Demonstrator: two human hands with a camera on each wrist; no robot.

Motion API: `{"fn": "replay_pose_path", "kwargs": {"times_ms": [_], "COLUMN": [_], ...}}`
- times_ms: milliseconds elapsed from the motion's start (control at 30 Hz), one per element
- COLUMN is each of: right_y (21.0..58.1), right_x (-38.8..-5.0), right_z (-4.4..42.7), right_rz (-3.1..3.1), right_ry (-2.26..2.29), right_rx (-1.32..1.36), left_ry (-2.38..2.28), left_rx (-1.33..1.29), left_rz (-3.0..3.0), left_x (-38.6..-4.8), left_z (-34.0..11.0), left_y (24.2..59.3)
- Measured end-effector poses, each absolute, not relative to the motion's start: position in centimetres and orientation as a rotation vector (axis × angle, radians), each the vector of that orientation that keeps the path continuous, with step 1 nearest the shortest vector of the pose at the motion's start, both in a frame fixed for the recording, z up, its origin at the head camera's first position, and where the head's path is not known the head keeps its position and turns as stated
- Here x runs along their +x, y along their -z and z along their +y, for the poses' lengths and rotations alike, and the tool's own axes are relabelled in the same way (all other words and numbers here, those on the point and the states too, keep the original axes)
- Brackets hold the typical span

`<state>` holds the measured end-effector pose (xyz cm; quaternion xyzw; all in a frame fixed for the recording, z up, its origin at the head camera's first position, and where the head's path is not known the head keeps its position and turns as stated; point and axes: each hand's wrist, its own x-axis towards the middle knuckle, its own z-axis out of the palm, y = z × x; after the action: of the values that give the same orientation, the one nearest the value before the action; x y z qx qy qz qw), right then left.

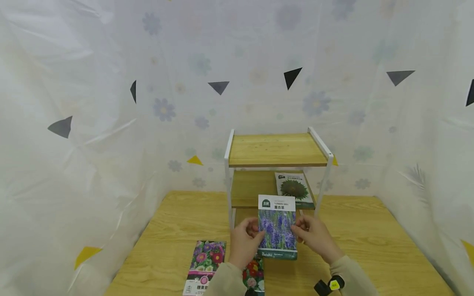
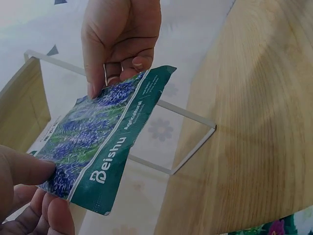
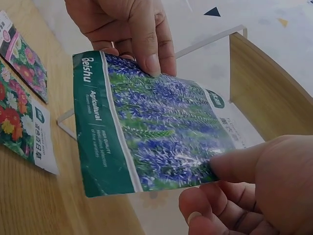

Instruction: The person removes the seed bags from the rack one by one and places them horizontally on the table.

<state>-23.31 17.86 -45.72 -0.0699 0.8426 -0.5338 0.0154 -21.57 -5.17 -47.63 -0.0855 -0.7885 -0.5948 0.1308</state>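
Note:
Both hands pinch a seed packet with purple flowers [image 1: 277,228] by its two side edges, thumbs on the printed face. In the head view the left hand [image 1: 245,242] grips its left edge and the right hand [image 1: 317,237] its right edge. The packet is held up in front of the shelf's lower part. The left wrist view shows its green band [image 2: 110,161] tilted, with the left hand [image 2: 29,196] at the lower left. In the right wrist view the right hand [image 3: 259,181] holds the packet [image 3: 161,127] from the lower right.
A small shelf [image 1: 277,150] with white sides stands on the wooden table [image 1: 370,234]. On its middle board lies a sunflower packet [image 1: 293,188]. A pink flower packet [image 1: 207,259] and a red flower packet [image 1: 254,275], partly hidden by the left arm, lie on the table.

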Motion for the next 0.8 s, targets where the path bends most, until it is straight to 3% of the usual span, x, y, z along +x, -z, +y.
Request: {"fn": "replay_pose_path", "kwargs": {"times_ms": [800], "right_y": [48.9], "right_x": [-21.7], "right_z": [19.7], "right_rz": [2.516], "right_ry": [1.621], "right_rx": [-0.184], "left_ry": [1.741], "left_rx": [-0.207], "left_rz": [-2.484], "left_x": [-20.1], "left_z": [-3.7], "left_y": [52.3]}}
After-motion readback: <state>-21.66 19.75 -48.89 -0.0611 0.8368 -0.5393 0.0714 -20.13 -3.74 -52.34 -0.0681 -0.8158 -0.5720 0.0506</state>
